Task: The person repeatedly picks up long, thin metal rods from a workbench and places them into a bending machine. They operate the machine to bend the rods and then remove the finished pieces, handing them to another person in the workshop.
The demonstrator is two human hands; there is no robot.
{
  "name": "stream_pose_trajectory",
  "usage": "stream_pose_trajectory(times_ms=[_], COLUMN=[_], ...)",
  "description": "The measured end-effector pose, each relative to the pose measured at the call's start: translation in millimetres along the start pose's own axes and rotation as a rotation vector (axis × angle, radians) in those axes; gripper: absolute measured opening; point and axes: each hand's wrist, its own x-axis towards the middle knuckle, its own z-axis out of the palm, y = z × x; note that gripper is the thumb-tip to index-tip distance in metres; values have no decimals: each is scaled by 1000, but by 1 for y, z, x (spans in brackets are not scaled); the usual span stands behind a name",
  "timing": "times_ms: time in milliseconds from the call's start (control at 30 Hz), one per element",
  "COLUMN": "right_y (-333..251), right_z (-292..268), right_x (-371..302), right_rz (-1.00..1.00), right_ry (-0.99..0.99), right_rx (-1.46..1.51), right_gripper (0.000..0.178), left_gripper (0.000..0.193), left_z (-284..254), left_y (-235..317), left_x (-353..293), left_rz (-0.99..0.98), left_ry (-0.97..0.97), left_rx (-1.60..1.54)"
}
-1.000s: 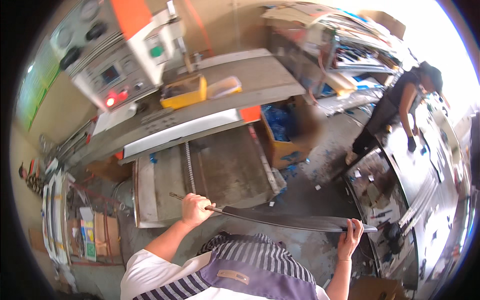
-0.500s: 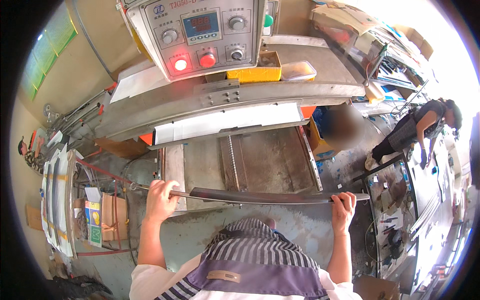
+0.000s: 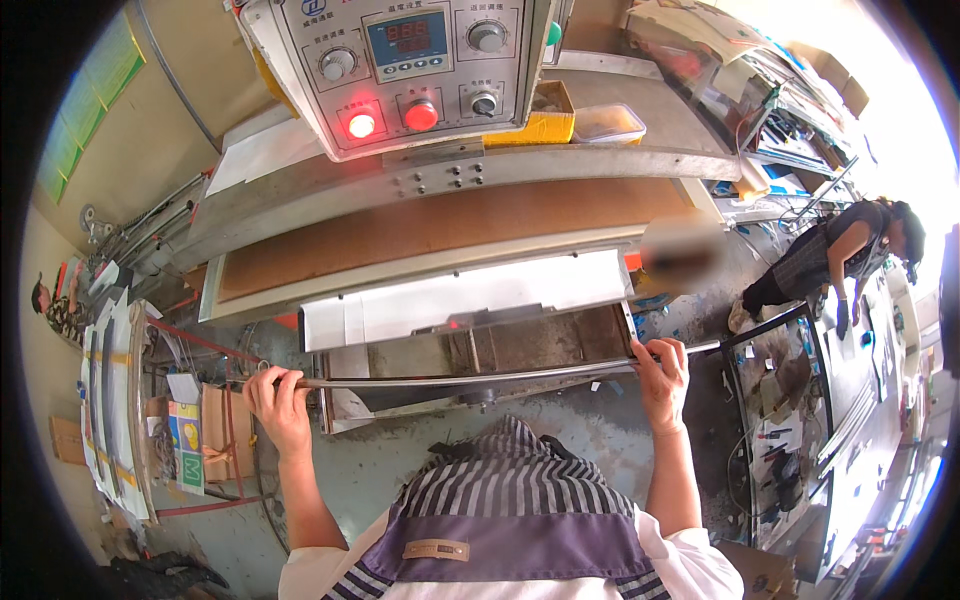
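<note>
A long thin metal rod point(image 3: 480, 378) stretches level across the front of the machine. My left hand point(image 3: 278, 408) is closed around it near its left end. My right hand point(image 3: 661, 385) grips it near its right end, with the rod's tip sticking out beyond the fingers. A dark flat strip point(image 3: 400, 396) shows just below the rod; whether it is joined to the rod I cannot tell. Just beyond the rod is a white-covered bar point(image 3: 470, 300) of the machine, with a metal bracket at its front edge.
Above the machine hangs a grey control box point(image 3: 420, 75) with knobs, a display and a lit red lamp. A brown panel point(image 3: 450, 235) spans the machine. A yellow box point(image 3: 545, 118) sits behind. A co-worker point(image 3: 870, 250) bends over a table at right; a red-framed rack point(image 3: 190, 420) stands left.
The machine's white-covered bar has come toward me, and the brown panel now shows behind it. My hands have spread apart slightly, and the strip between them looks thinner, seen more edge-on.
</note>
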Motion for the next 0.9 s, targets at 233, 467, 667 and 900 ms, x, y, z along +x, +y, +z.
stream_pose_trajectory(times_ms=[233,467,667,900], right_y=[16,35,53,84], right_z=[18,60,117,231], right_x=[19,41,74,136], right_rz=[-15,-57,-78,-137], right_ry=[-54,-123,-234,-254], right_rx=[98,170,225,263], right_gripper=[37,25,26,23], left_gripper=[35,24,20,16], left_z=[21,47,85,176], left_y=[-4,-17,-38,-88], left_x=[-7,-16,-3,47], left_rz=[-29,-176,-206,-176], left_ry=[-68,-195,-270,-312], left_rx=[59,73,29,57])
